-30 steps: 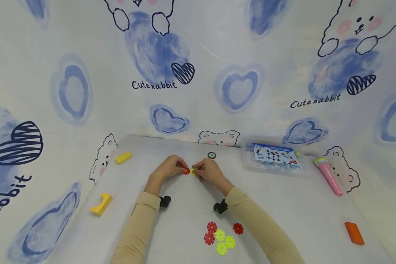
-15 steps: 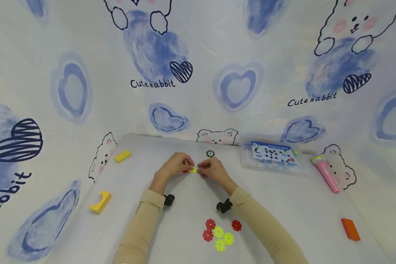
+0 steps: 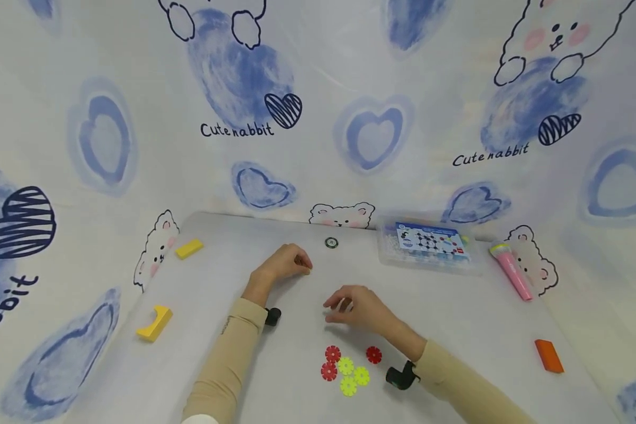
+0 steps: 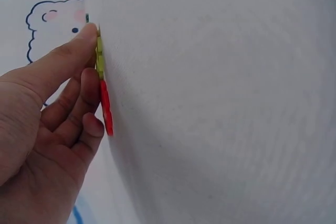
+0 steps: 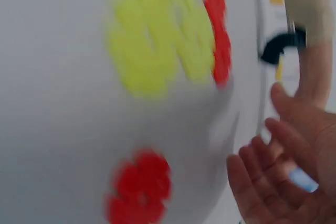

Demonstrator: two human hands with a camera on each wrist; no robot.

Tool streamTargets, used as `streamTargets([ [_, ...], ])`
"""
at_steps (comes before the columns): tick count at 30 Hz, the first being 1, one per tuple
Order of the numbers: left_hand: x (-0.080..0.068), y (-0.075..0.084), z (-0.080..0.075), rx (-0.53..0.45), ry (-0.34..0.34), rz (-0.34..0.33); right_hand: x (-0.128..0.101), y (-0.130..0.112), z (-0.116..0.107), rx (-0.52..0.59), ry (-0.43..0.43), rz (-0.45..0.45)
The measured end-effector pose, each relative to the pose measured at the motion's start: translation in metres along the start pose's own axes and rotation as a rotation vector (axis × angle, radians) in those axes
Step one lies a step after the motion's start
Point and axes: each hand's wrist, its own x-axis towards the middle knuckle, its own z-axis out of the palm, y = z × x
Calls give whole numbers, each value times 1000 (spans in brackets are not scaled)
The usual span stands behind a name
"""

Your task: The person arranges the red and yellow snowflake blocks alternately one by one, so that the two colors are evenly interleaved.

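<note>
My left hand (image 3: pixel 285 262) pinches a yellow-green notched disc (image 4: pixel 100 59) between thumb and fingers, at the middle of the table. A red notched disc (image 4: pixel 106 108) lines up edge to edge with it and touches the fingers. Both discs are hidden by the hand in the head view. My right hand (image 3: pixel 363 309) is nearer the front, fingers spread and nothing in them. Just in front of it lie several loose discs: a yellow-green cluster (image 3: pixel 348 386), two red discs (image 3: pixel 328 371) beside it and one red disc (image 3: pixel 373 355) apart on the right.
At the back right stands a clear plastic box (image 3: pixel 429 259) with a blue label; a pink toy microphone (image 3: pixel 514 274) lies right of it. An orange block (image 3: pixel 549 356), yellow block (image 3: pixel 189 249), yellow arch block (image 3: pixel 156 324) and small round dark-rimmed piece (image 3: pixel 331 242) lie around the table.
My right hand has left the discs by the left hand and moved back toward the loose ones, its fingers spreading. My left hand keeps hold of the discs in about the same place.
</note>
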Motion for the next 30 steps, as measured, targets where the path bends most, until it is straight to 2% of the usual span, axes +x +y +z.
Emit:
streamTargets([
  [3, 1, 0, -3, 0, 5, 9, -21, -7, 9, -43, -82, -57],
  [8, 1, 1, -4, -13, -11, 21, -44, -11, 21, -102, -149, -36],
  [14, -1, 4, -1, -6, -20, 0, -48, -15, 24, -122, -217, -69],
  [17, 0, 5, 0, -7, -23, 18, -48, -14, 24, -114, -240, -83],
  [19, 1, 4, 2, -13, -26, 26, -48, -13, 25, -83, -232, -87],
  [23, -1, 1, 3, -29, -27, 11, -45, -13, 26, 50, -190, -75],
  [26, -1, 0, 2, -23, -20, 9, -37, -11, 25, 125, -122, -80],
  [30, -2, 1, 1, -8, -16, 25, -14, -5, 16, 175, -4, -90],
])
